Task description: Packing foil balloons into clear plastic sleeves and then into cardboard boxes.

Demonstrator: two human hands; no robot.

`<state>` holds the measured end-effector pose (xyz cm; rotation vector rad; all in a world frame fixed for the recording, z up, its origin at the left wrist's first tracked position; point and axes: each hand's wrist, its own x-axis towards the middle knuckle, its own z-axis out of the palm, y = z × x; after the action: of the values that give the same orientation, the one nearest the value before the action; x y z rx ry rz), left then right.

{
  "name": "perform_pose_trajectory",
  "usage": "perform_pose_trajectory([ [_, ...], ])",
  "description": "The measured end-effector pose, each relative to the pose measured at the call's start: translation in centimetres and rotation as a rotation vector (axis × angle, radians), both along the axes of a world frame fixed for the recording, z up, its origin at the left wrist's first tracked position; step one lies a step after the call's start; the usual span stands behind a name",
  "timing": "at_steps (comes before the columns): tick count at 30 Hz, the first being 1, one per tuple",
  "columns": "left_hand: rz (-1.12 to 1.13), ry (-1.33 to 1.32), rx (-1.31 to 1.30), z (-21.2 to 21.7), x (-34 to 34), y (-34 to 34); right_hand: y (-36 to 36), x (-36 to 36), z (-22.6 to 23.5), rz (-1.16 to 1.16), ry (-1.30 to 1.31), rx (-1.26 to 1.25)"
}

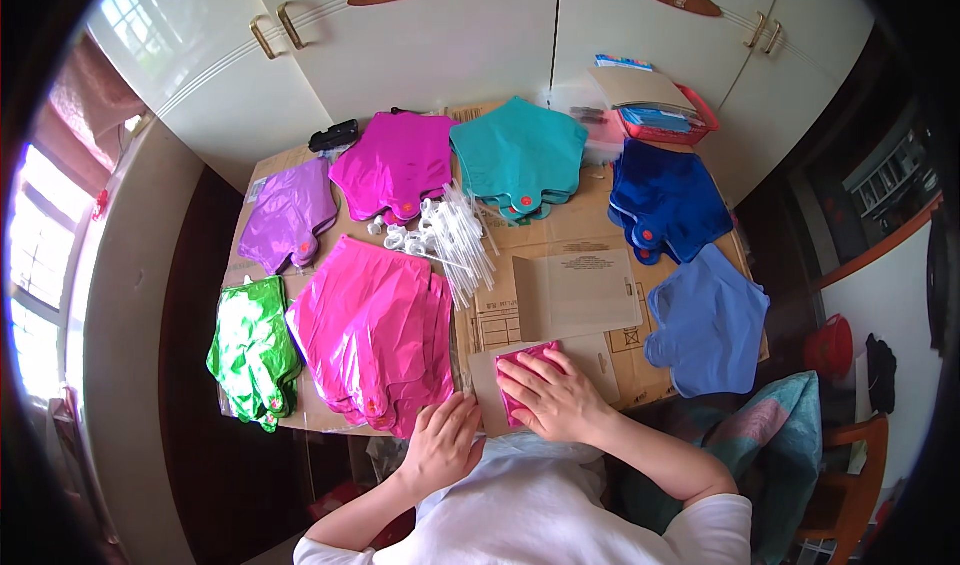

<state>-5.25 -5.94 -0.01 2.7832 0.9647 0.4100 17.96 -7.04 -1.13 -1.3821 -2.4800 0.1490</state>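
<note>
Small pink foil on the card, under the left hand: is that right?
Not quite: it is the right hand, not the left, that lies over the small pink foil, as the head view shows. The foil is on the card, as you say; the left hand is off to its left.

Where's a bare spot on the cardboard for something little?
Bare cardboard shows between the teal pile, the navy pile and the opened card. The left side's crowded: green pile, pink pile, white sticks and the left hand.
</note>
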Motion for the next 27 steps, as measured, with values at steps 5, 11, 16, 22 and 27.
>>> perform_pose_trajectory([
  [5, -0.076, -0.189, -0.144, -0.1, -0.2, 0.7, 0.0, -0.2, 0.3, -0.021, -0.055, -0.002],
  [11, -0.209, -0.403, -0.46, -0.1, 0.4, 0.5, 0.0, -0.4, 0.5, -0.024, -0.061, -0.017],
  [16, -0.343, -0.162, -0.179, -0.1, 1.7, 2.5, 0.1, 0.1, 0.3, -0.043, 0.157, -0.153],
  [22, -0.395, 0.049, 0.064, 0.6, 2.5, 3.7, 0.7, 1.2, 0.7, 0.049, 0.336, -0.248],
  [27, -0.474, 0.118, 0.05, 1.1, 2.9, 4.3, 1.6, 3.1, 0.4, 0.086, 0.501, -0.222],
])
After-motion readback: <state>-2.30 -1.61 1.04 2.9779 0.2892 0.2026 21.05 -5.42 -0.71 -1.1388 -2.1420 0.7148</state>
